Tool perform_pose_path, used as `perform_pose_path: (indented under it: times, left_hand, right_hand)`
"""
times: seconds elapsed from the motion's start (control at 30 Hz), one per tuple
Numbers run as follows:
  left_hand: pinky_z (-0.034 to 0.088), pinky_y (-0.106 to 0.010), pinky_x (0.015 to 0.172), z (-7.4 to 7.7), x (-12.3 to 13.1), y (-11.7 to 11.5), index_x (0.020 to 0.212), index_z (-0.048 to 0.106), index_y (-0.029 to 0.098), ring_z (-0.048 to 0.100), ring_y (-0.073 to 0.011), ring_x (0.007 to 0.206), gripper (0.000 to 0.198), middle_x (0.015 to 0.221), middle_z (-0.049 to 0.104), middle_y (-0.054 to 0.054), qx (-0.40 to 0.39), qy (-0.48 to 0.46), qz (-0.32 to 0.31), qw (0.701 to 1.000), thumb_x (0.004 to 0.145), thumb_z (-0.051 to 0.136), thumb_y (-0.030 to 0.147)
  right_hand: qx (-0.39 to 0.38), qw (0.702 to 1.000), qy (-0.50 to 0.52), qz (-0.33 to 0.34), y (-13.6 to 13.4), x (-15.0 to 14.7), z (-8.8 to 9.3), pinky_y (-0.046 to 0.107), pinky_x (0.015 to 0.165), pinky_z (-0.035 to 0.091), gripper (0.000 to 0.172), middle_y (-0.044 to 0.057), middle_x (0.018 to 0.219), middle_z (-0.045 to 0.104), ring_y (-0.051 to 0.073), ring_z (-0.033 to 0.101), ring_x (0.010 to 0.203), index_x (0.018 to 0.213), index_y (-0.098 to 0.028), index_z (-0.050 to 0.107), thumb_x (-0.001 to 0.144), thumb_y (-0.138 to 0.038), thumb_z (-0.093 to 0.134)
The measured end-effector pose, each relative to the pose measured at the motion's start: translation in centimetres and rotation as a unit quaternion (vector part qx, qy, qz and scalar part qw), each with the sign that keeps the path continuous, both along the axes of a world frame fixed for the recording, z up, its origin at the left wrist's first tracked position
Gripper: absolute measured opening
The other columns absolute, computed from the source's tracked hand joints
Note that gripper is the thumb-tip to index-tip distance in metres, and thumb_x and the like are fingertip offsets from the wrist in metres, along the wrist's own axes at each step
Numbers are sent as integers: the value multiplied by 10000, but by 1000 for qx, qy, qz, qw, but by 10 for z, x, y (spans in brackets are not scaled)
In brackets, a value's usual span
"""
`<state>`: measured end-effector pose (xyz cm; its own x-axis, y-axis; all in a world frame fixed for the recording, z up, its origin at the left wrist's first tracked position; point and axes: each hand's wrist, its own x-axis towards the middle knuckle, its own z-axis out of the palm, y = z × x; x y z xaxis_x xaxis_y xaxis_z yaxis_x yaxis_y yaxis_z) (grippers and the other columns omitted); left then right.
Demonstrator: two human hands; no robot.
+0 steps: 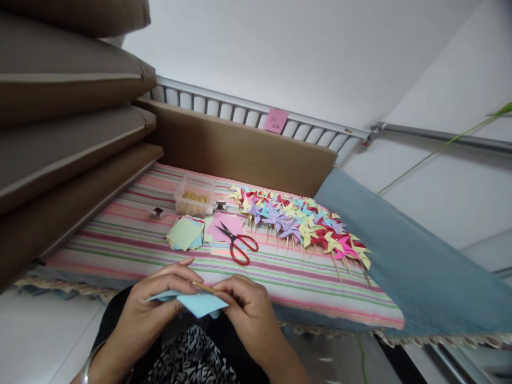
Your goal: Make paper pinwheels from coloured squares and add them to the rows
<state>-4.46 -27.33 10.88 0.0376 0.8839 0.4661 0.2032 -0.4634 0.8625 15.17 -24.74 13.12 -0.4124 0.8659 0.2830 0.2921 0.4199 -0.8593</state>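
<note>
My left hand [154,304] pinches a light blue folded paper piece [200,303] over my lap. My right hand [246,304] pinches a thin wooden stick [205,287] whose tip lies across the paper, near my left thumb. Both hands meet just in front of the striped mat's [280,277] near edge. On the mat lie red-handled scissors [238,242], a stack of coloured paper squares [184,233] and a long heap of finished paper pinwheels on sticks [300,224].
A clear plastic box of wooden sticks [194,196] stands at the back of the mat. Brown cushions [60,133] are stacked at the left. A cardboard panel [240,149] and a white railing with a pink note [276,120] stand behind. A blue cloth [420,266] lies to the right.
</note>
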Motion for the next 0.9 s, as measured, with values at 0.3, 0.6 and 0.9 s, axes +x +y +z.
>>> perform_pose_path:
  times: [0.3, 0.6, 0.9]
  left_hand:
    - [399, -314, 993, 5, 2, -1, 754, 708, 294, 650, -146, 874, 115, 859, 719, 41, -12, 0, 6, 1000, 750, 674, 184]
    - [406, -338, 994, 8, 2, -1, 774, 713, 300, 636, -170, 958, 111, 876, 727, 30, -10, 2, -6, 1000, 758, 664, 202]
    - [437, -371, 965, 7, 1, 0, 742, 717, 261, 658, -174, 847, 98, 843, 728, 0, -11, 8, 1, 1000, 754, 657, 185]
  right_hand:
    - [18, 1000, 2, -9, -1, -1, 2, 201, 623, 412, 101, 8, 719, 673, 123, 597, 679, 820, -189, 724, 825, -176, 625]
    - [26, 1000, -1, -10, -2, 0, 2, 197, 634, 411, 106, 3, 725, 669, 118, 596, 684, 831, -197, 723, 820, -158, 625]
    - [21, 1000, -12, -10, -3, -1, 4, 200, 636, 412, 121, 6, 744, 681, 123, 602, 694, 847, -211, 728, 833, -177, 612]
